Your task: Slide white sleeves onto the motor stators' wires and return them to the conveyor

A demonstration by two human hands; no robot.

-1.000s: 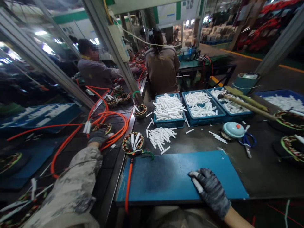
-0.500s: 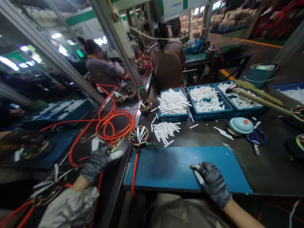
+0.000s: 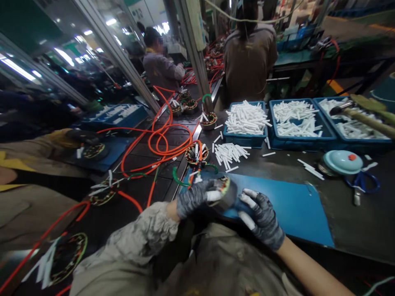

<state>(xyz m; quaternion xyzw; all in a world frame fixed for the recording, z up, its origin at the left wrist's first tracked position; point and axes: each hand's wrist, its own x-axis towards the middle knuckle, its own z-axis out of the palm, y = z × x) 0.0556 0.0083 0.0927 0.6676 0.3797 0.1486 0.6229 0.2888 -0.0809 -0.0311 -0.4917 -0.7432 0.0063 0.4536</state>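
Note:
My left hand (image 3: pixel 193 199), in a grey glove with white fingertips, grips a motor stator (image 3: pixel 227 194) by its near side. The stator is a tilted ring with a yellow-green winding edge, held over the left part of the blue mat (image 3: pixel 286 205) and blurred by motion. To its right is my gloved right hand (image 3: pixel 263 218), fingers apart and holding nothing, with its tips close to the ring. Another stator (image 3: pixel 196 154) with white tubes standing in it sits just beyond the mat, with an orange-red cable (image 3: pixel 168 152) looping beside it.
Loose white tubes (image 3: pixel 230 155) lie before blue bins (image 3: pixel 245 140) full of them. A pale blue round container (image 3: pixel 342 162) and blue-handled scissors (image 3: pixel 361 185) are at right. A metal post (image 3: pixel 196 53) rises ahead. Co-workers' arms (image 3: pixel 58 142) reach in at left; more stators lie there.
My left hand has carried the stator from the left-hand bench rightward to the mat. My right hand has stayed at the mat, its fingers spreading towards the stator. The view has turned left.

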